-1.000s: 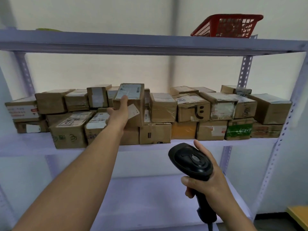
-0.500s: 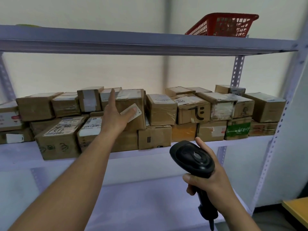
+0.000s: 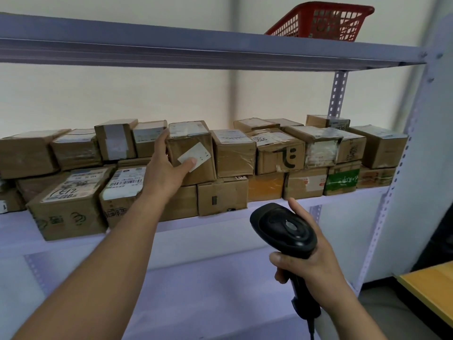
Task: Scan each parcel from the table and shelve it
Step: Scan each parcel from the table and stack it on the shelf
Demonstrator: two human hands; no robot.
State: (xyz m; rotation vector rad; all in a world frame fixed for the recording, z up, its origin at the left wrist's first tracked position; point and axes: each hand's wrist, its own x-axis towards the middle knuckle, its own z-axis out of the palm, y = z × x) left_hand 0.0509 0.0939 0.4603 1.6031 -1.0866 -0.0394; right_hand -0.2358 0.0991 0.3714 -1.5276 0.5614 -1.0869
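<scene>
Our left hand [image 3: 166, 168] is no longer gripping the parcel [image 3: 196, 146]. A second ago we were holding it tilted above the stack. Now it is sitting flat in the upper layer on the middle shelf [image 3: 220, 220], touching the boxes on either side. The hand is lying released against it, with straight fingers running up its left edge. The thumb is spreading onto the front face and touching a white label [image 3: 196, 155] that is peeling at an angle.

Our right hand [image 3: 316, 268] is clenching the handle of the scanner [image 3: 284, 229] just as before. We are holding it below and in front of the shelf's edge, with its head uppermost. More of the table [image 3: 431, 283] is showing at the lower right than a second ago.

Counting, we are seeing one scanner and one red basket [image 3: 321, 20] on the top shelf [image 3: 196, 49]. One lower shelf [image 3: 196, 303] is showing beneath, so three levels in all. The cardboard boxes [image 3: 279, 155] are lying in two layers and are numbering over twenty. Some are hiding behind others, so we cannot tell the exact count.
</scene>
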